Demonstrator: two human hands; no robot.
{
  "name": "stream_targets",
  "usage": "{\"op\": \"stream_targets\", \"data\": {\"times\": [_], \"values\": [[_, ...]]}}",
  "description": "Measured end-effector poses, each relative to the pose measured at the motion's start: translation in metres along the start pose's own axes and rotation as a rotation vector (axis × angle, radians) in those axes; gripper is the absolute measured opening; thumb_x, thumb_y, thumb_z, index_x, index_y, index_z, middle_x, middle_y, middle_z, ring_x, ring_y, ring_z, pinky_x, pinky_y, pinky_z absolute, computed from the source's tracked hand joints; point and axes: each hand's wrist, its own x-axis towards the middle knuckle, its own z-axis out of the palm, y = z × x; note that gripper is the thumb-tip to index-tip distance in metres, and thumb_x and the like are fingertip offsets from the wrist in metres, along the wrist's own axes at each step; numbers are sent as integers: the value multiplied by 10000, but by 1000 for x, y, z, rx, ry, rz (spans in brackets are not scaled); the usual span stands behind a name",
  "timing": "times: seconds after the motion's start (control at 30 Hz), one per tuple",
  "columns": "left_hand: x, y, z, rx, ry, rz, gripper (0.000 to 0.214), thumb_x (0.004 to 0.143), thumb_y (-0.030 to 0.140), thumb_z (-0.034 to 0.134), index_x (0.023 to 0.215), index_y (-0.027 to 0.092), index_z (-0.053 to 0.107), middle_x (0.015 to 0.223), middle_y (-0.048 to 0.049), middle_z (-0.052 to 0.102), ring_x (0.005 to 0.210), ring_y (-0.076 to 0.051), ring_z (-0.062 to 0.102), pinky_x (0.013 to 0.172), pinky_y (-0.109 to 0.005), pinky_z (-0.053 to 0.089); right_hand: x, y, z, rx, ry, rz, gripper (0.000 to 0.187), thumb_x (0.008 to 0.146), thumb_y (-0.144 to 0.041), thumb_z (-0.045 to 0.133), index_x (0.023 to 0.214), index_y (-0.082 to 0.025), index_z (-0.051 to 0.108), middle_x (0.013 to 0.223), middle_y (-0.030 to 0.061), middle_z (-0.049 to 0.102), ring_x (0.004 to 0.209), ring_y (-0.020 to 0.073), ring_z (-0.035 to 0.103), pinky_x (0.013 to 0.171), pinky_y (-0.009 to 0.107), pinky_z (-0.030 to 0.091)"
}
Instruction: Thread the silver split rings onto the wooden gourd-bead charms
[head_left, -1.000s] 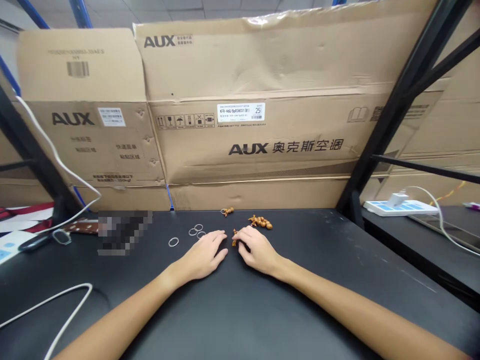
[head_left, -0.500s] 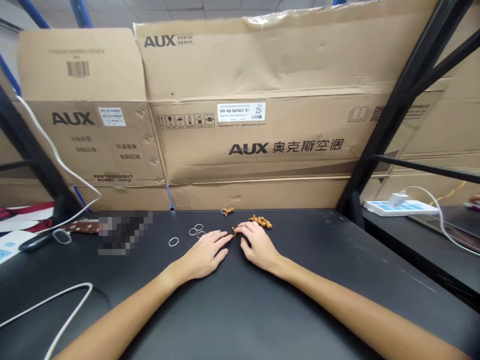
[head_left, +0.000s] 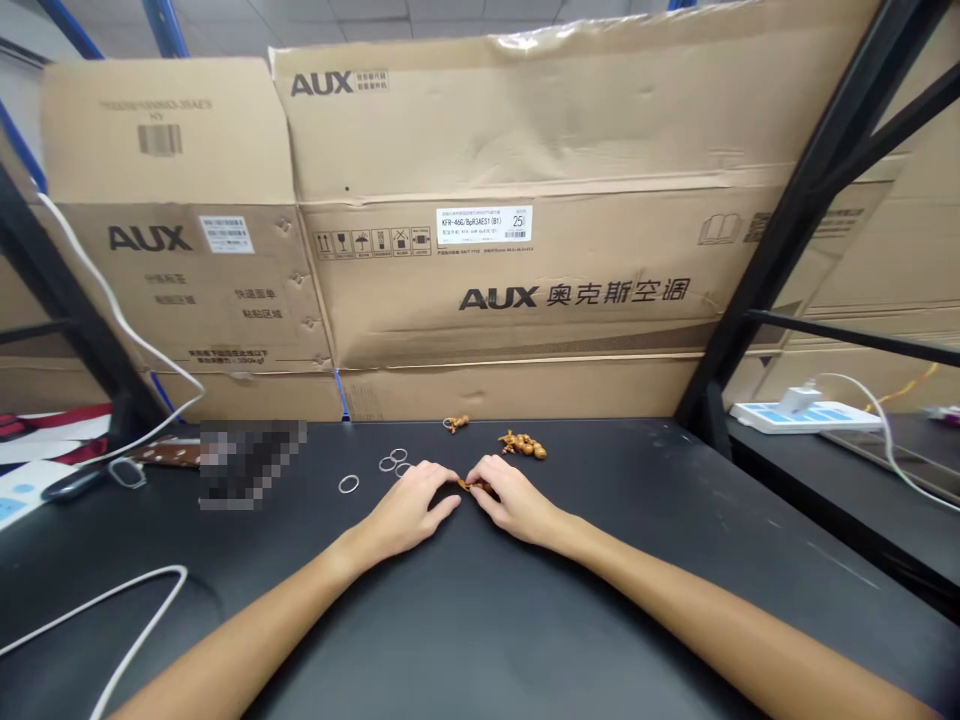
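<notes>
Your right hand (head_left: 514,502) was pinching a small brown beaded piece (head_left: 474,486) at the fingertips — your left hand (head_left: 409,512) lay half-curved, empty, just beside it; metal rings (head_left: 395,461) lay near

Metal rings (head_left: 394,461) beside left hand (head_left: 411,510)

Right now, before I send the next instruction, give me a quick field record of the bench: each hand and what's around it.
Left hand: fingertips beside the small brown beaded piece, contact unclear.
Right hand: fingers on that piece.
Things: silver rings left of the hands; brown bead cluster and smaller brown piece beyond them.
Rest: black bench; AUX cartons behind.
</notes>
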Motion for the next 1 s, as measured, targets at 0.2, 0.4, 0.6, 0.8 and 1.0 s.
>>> {"op": "stream_targets", "data": {"times": [0.2,0.4,0.6,0.8,1.0], "values": [[5,0,2,-11,26,-28,216,924,322,465,1029,211,617,960,-47,634,907,-204,545,848,-347,422,-1,-4,-3,68,-4,-11,82,895,-150,464,895,-193,534,846,34,547,769,158,514,708,285,456],[8,1,3,-74,40,-123,225,911,343,472,962,207,643,904,-34,660,860,-196,558,810,-329,417,-1,-8,-4,59,-16,-77,83,898,-154,466,903,-199,537,860,41,553,810,170,514,743,294,457],[8,1,-1,-175,37,-218,177,861,296,515,895,207,665,829,-21,660,800,-182,575,750,-298,436,-1,-9,-5,45,-21,-87,77,897,-167,474,894,-201,543,845,41,559,798,170,518,731,291,460],[8,-1,-2,-218,36,-213,130,839,258,513,840,195,627,804,-13,633,767,-169,566,716,-286,435,-2,-10,-4,58,-9,-13,70,871,-156,486,882,-200,539,830,32,553,754,157,519,692,276,456],[9,4,-5,-271,4,-200,110,852,248,489,829,192,581,778,10,604,717,-142,534,639,-249,404,-1,-10,-4,77,4,30,76,852,-141,490,823,-194,536,771,15,531,696,139,505,633,249,436]]}}
